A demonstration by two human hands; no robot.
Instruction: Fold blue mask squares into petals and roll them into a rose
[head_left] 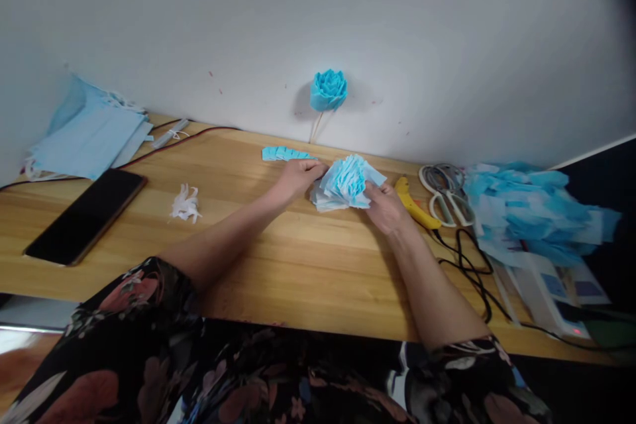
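Note:
A ruffled flower of blue and white mask fabric [348, 179] is between my hands, above the wooden table. My right hand [385, 205] grips its right side, thumb at the front. My left hand [299, 179] is at the flower's left edge with its fingers curled together; whether they pinch a layer of it is hidden. Behind my left hand lies a row of small blue fabric pieces [284, 154]. A finished-looking blue flower [328, 91] on a thin stick leans upright against the wall.
Face masks [92, 136] and a black phone [87, 215] lie on the left, near a heap of white strips [186, 204]. To the right are a yellow glue gun [416, 207], scissors [452, 207], a blue fabric pile [531, 209], black cables [470, 268] and a white power strip [546, 291].

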